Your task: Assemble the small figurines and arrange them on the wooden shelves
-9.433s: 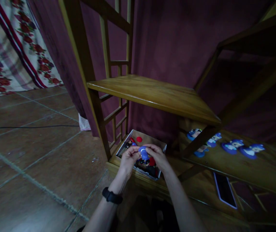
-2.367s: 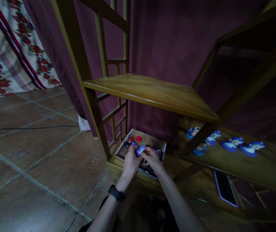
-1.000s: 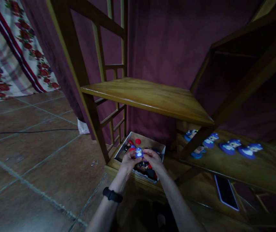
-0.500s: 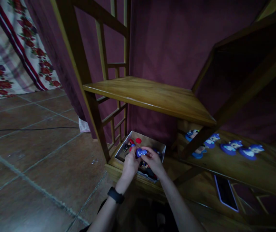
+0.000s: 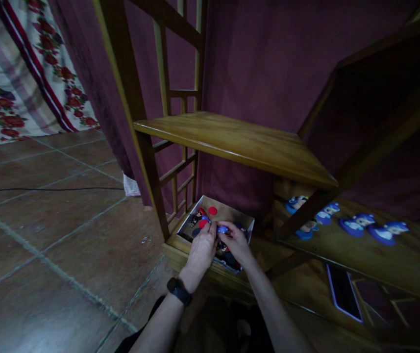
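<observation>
A small blue figurine [image 5: 223,229] is held between my two hands, just over an open cardboard box [image 5: 232,212]. My right hand [image 5: 237,242] pinches it from the right side. My left hand [image 5: 204,243], with a dark watch on the wrist, has its fingers closed against the figurine's left side; the fingertips are partly hidden. Inside the box lie several small figures and discs, among them a red disc [image 5: 212,211] at the back and a red and black figure [image 5: 198,216] at the left.
Wooden shelving surrounds the box, with a shelf board [image 5: 232,139] above it and a slatted side frame [image 5: 175,176] at left. Several blue figurines [image 5: 357,224] stand on a shelf at right. A phone [image 5: 344,292] lies lower right. A cable [image 5: 48,189] crosses the tiled floor.
My left hand has turned more palm-down, its fingers now covering more of the figurine's left side. The figurine shows less between my hands. The view has shifted slightly.
</observation>
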The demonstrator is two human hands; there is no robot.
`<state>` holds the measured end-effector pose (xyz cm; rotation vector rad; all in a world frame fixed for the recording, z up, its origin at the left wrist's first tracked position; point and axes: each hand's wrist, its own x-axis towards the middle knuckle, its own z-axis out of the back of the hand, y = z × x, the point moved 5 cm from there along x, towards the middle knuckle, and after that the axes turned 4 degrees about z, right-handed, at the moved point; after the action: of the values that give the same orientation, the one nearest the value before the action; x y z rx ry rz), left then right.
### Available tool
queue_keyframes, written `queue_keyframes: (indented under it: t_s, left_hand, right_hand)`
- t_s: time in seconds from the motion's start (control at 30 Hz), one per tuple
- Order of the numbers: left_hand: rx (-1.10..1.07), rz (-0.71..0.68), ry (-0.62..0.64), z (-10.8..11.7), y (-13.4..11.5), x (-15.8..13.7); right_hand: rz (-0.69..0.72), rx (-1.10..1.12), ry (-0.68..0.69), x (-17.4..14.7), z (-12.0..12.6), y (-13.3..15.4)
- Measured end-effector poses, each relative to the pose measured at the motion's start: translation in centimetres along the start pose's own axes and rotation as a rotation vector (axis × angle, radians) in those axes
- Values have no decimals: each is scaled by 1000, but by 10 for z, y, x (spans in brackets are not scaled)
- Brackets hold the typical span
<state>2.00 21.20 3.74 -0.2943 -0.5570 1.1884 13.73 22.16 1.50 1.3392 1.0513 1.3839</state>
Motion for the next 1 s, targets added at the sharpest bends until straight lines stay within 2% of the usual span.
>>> queue_keyframes:
  t_s: [0.2, 0.43, 0.63, 0.8, 1.0]
  left_hand:
    - [160, -64, 19, 3, -7, -1]
    - [210, -102, 15, 1, -15, -2]
    - [272, -115, 33, 2, -21, -7]
    - [217, -145, 25, 3, -19, -13]
    - [46, -132, 39, 0, -13, -17]
  right_hand:
    - [-10, -19, 19, 1, 0, -5]
    - [-78, -32, 12, 1, 3, -12]
    - [-160, 89, 35, -4, 1, -8]
    - [-188, 137, 57, -9, -2, -6]
    - [-197, 142, 37, -10, -4, -10]
